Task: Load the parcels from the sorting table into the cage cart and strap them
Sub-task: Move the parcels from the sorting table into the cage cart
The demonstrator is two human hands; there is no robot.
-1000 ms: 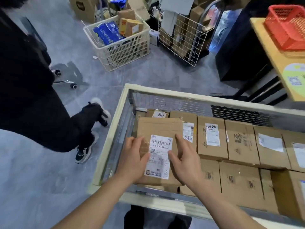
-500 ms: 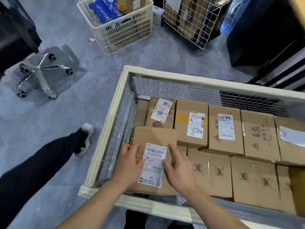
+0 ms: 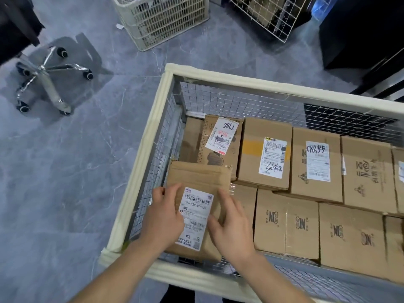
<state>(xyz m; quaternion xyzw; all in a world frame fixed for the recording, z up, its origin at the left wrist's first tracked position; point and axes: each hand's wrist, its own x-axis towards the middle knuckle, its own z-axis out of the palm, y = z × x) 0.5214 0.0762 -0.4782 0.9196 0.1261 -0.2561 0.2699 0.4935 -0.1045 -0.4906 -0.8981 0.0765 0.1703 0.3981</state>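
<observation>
Now we are putting one parcel (image 3: 197,174) into the cage cart (image 3: 137,162). It is a flat brown box with a white label (image 3: 195,217) on top. It lies in the near left corner of the cart, close to the wire wall (image 3: 155,171) on the left side. Its far edge meets another parcel (image 3: 220,138) that has a hand-written label. Its right edge is just beside the row of printed boxes (image 3: 286,224) along the near side.

Both of our hands are on top of it. Our left hand (image 3: 166,217) rests on the left part, with the thumb at the edge of the label. Our right hand (image 3: 231,228) rests on the right part, with the fingers spread out and nearly straight. Neither hand seems to be wrapped round the box. They look like they are pressing it down flat. We cannot tell if it sits all the way down or leans on the parcel behind it.

We think this is the loading step, and this box is almost done. The cart looks quite full on this layer, with boxes side by side out to the right edge of the view. Next we would need to lift both hands off gently, so the box does not slide, and then go for another one. The sorting table is not in view. We see no strap, so the strapping is not yet done.
</observation>
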